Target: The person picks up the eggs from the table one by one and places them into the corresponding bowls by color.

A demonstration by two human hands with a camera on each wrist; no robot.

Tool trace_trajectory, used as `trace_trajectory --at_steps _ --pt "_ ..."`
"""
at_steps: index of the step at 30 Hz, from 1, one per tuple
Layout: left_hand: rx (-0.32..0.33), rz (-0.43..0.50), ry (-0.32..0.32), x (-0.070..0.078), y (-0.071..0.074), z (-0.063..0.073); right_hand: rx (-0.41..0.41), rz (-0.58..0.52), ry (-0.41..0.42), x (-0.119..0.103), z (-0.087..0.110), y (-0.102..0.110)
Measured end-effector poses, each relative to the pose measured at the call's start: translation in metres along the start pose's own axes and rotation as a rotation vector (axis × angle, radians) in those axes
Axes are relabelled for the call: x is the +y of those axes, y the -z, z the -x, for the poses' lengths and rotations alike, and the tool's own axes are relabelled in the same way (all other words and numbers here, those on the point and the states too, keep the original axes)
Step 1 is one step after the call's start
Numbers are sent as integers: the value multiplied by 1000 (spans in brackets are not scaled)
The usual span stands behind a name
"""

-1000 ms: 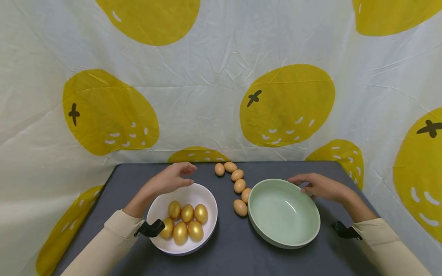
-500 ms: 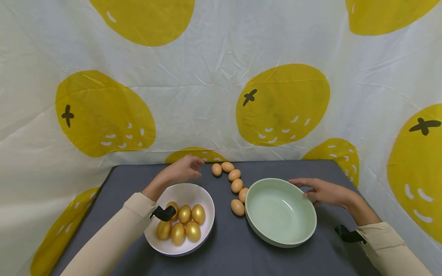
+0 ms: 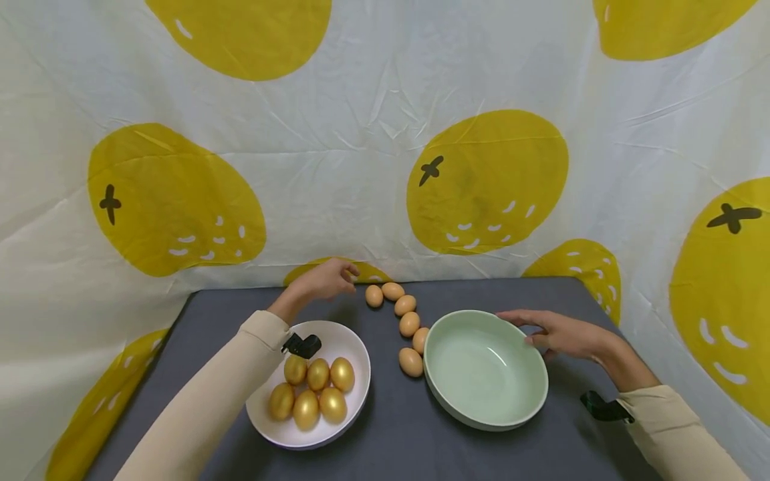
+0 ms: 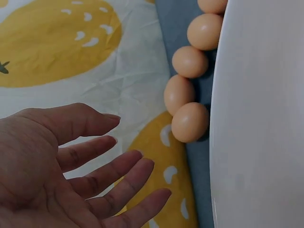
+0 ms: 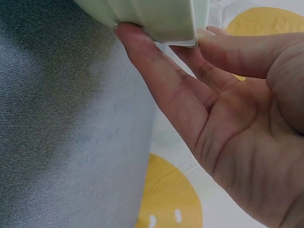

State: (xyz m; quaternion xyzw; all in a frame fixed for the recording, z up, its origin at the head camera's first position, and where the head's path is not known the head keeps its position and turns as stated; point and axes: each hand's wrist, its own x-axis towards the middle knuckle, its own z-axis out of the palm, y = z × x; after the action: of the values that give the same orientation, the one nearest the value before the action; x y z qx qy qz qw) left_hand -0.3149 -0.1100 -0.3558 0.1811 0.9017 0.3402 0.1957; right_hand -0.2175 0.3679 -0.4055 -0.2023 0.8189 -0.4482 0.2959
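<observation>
Smooth brown oval eggs (image 3: 410, 324), likely fragile, suit mid-body cupping; left hand (image 3: 325, 279) hangs loose-fingered, right hand (image 3: 562, 334) pinches glossy round pale-green bowl (image 3: 475, 381).

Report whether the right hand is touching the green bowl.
Touching: the right wrist view shows the right hand with a fingertip against the outside of the green bowl.

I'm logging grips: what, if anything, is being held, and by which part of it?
The right hand holds the green bowl by its rim, with fingers against the outer wall. The left hand holds nothing.
</observation>
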Motion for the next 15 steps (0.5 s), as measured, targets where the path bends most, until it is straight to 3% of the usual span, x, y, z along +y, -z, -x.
trace_trajectory --at_steps 15 --pt "-33 -84 101 3 -10 -36 11 -6 1 -4 -1 -2"
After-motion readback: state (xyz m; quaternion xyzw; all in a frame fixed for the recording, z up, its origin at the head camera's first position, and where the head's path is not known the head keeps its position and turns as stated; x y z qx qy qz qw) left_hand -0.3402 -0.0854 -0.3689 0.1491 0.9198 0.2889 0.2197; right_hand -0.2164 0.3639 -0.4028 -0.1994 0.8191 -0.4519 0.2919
